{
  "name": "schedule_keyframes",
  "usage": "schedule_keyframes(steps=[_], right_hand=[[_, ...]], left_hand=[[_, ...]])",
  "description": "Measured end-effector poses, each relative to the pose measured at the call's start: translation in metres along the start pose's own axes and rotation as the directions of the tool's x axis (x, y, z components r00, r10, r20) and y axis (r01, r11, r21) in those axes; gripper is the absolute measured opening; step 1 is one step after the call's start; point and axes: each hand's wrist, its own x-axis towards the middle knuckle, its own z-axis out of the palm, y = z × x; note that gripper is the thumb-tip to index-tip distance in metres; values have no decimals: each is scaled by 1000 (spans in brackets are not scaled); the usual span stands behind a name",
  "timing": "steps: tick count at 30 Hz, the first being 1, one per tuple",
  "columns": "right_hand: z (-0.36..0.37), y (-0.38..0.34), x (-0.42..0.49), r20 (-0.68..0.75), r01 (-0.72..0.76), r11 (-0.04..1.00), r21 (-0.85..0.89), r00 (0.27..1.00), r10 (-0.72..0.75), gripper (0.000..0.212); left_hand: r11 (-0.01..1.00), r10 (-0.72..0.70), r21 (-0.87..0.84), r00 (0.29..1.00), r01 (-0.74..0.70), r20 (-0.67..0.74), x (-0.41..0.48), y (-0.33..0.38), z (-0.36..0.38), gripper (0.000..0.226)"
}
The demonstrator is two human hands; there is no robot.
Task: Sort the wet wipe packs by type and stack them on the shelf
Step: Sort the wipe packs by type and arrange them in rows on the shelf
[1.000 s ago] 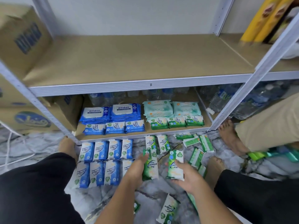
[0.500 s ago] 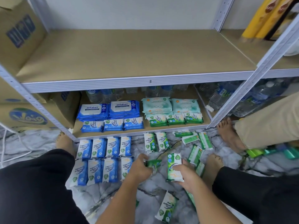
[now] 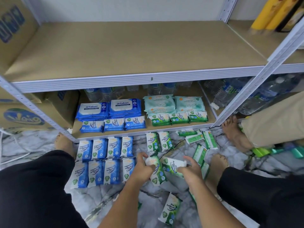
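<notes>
left hand (image 3: 142,169): grips pine wipes pack (image 3: 157,174)
right hand (image 3: 191,170): grips second pine pack (image 3: 172,164), tilted
location: side by side, low over marble floor (image 3: 115,199), just right of blue wipes rows (image 3: 102,162)

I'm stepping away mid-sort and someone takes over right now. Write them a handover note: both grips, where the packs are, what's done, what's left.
Left grip holds a green pine pack; right grip holds a second green pack.
Done: shelved blue packs and shelved green packs sit on the lower shelf.
Left: eight floor blue packs in two rows and loose green packs on the floor, not yet shelved.
</notes>
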Motion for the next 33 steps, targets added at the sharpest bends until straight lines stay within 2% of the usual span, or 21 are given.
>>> schedule_keyframes(steps=[4,7,8,10,12,15,20,24,28,33], right_hand=[[-2,9,12,-149,40,953,302,989,6,36],[-1,6,18,-199,38,928,370,979,39,22],[0,0,15,-188,40,937,347,982,27,24],[1,-4,15,-139,1,967,254,990,35,41],[5,-1,15,-45,-49,979,197,997,59,50],[17,16,23,97,-80,997,-14,992,81,57],[35,46,51,121,-13,974,-225,992,41,57],[44,57,77,152,11,954,-299,988,36,54],[51,65,113,175,5,943,-333,983,57,57],[55,61,151,130,57,950,-306,991,-18,59]], left_hand=[[999,31,43,999,-31,-8,1,-2,0,52],[997,34,68,999,-33,-16,4,-5,2,55],[997,30,69,999,-29,-13,6,-6,3,54],[997,29,66,1000,-29,-4,8,-6,5,54],[998,30,58,999,-30,11,11,-9,8,55],[998,11,56,1000,-12,11,18,-16,12,58],[993,-19,114,995,30,-95,43,-33,18,60],[984,-2,177,985,33,-172,76,-51,25,63],[975,31,220,981,12,-193,112,-70,35,69],[969,23,245,978,30,-209,138,-72,38,60]])
